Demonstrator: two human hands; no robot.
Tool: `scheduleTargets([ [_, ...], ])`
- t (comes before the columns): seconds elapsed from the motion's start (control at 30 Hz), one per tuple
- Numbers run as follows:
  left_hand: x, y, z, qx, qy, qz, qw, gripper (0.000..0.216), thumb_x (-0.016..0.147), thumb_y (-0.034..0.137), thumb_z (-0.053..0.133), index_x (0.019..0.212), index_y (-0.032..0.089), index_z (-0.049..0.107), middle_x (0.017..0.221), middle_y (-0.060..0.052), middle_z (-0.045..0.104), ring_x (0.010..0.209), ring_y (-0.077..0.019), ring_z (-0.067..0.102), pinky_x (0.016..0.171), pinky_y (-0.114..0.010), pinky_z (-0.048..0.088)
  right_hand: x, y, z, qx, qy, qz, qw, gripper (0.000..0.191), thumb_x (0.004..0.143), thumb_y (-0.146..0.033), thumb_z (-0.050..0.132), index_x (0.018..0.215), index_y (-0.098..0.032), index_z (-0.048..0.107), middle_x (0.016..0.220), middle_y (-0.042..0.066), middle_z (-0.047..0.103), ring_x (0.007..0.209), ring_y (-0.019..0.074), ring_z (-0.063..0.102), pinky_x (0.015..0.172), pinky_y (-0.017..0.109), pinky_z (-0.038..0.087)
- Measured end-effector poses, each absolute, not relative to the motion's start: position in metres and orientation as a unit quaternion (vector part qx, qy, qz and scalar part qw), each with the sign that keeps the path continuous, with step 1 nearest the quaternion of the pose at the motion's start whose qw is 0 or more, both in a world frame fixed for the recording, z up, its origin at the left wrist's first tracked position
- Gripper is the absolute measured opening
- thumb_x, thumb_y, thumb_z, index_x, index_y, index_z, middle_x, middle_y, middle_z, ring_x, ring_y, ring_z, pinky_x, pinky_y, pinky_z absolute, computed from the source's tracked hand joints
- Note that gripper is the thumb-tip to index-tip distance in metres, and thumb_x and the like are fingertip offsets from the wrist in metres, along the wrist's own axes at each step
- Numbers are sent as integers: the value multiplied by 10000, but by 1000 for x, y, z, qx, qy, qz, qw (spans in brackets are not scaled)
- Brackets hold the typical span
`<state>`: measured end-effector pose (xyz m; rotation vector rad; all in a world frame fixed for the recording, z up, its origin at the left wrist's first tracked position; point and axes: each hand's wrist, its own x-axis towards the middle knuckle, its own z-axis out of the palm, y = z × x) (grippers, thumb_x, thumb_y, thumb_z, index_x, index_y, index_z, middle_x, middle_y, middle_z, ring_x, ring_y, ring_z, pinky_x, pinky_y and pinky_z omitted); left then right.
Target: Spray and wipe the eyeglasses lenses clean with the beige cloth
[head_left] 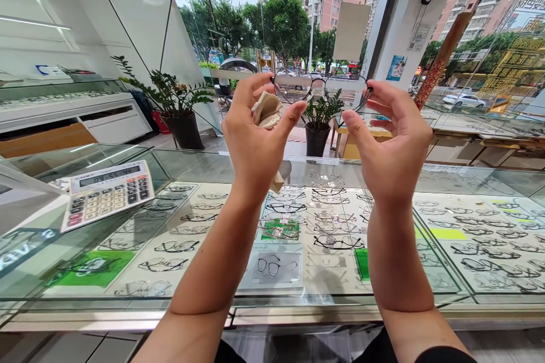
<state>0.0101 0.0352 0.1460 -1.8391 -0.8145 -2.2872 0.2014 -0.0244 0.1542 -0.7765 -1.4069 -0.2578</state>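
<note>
A pair of eyeglasses [317, 83] with thin dark rims is held up at eye height, level, above the glass counter. My left hand [259, 130] pinches one side of the frame, and a crumpled beige cloth [267, 110] is tucked in its palm. A corner of cloth also hangs below that wrist. On the other side, my right hand [389, 139] grips the frame's end between thumb and fingers. Through the clear lenses the street and a plant show.
Under the glass counter [204, 164] lie rows of eyeglasses [338, 241]. A calculator [110, 190] sits on top at the left. Beyond stand potted plants [183, 130] and a large window. Another display counter [106, 116] is at the far left.
</note>
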Motion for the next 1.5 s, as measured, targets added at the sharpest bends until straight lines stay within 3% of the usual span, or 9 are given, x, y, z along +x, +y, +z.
scheduleTargets([
  [0.2,13,32,147,-594,-265,-757,66,567,828,715,827,1232,353,664,1168,-70,729,1133,-315,729,933,-460,615,207,-17,152,-370,-632,-134,668,419,981,-491,704,1383,-375,679,1360,70,734,1164,290,732,893,519,669],
  [0.43,14,29,148,-581,-270,-764,77,510,843,682,828,1204,360,666,1191,-62,731,1119,-314,719,970,-480,601,207,-16,151,-378,-629,-116,669,419,970,-522,715,1366,-385,703,1240,60,739,1106,292,734,900,544,651],
  [0.77,12,35,146,-601,-267,-753,24,556,838,721,813,1213,337,668,1106,-61,735,1112,-315,736,965,-479,615,203,-26,154,-371,-626,-135,672,402,997,-442,700,1393,-380,686,1283,77,701,1121,282,703,920,518,622],
  [1.2,16,26,148,-578,-237,-771,122,516,889,620,826,1280,347,630,1290,-62,688,1255,-318,699,1042,-481,608,201,-24,155,-361,-613,-28,702,418,938,-447,792,1327,-319,711,1270,57,769,1106,271,742,958,536,642],
  [1.5,13,34,144,-598,-224,-767,63,592,886,523,866,1386,394,576,1450,-59,635,1436,-338,611,1179,-530,574,201,-24,155,-351,-613,-19,708,369,953,-452,767,1297,-323,729,1323,61,772,1156,273,741,996,527,635],
])
